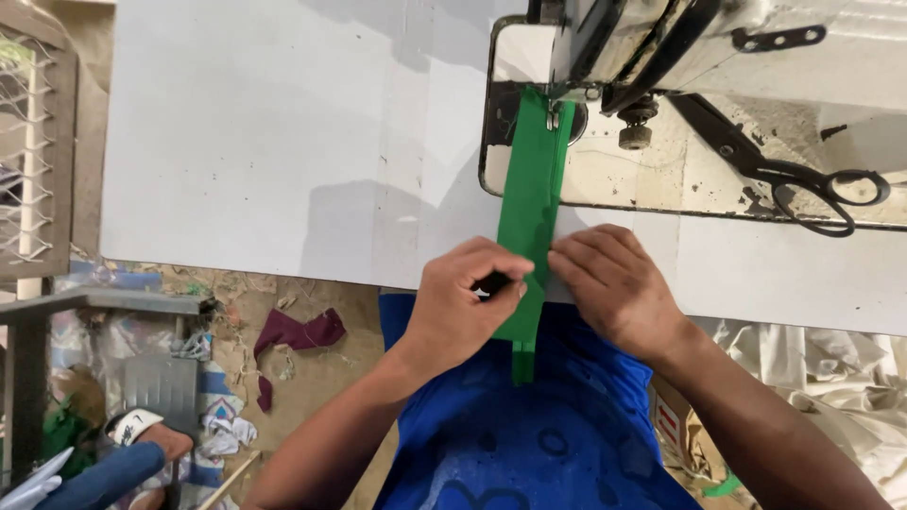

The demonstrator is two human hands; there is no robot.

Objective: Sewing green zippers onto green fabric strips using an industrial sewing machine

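Running from under the presser foot of a sewing machine (661, 57) down over the near edge of a white tabletop (246, 151), a long strip of green fabric (531, 179) lies folded lengthwise, its lower end hanging in front of the person's blue shirt (529, 434). Both hands meet on the strip just at the tabletop's edge. The left hand (463, 302) is curled narrow, thumb and fingers pinched together on a small dark object whose kind cannot be made out, pressed against the cloth's left side. The right hand (614, 288) lies flatter, fingers bent and close together, their tips pressing the strip's right edge; it grips nothing else.

The upper end of the fabric sits on the machine's worn cream bed (605, 175), beside a small round knob (635, 135). A pair of black-handled scissors (775, 165) rests farther right on that bed, well apart from the hands, blades pointing up toward the machine's arm.

Below the tabletop, on the dirt floor to the left, a scrap of maroon cloth (298, 335) lies among paper litter. A wire-mesh frame (33, 151) stands at the far left edge, and a foot in a sandal (142, 430) shows at the lower left corner. Pale crumpled cloth (831, 378) is heaped at the lower right.
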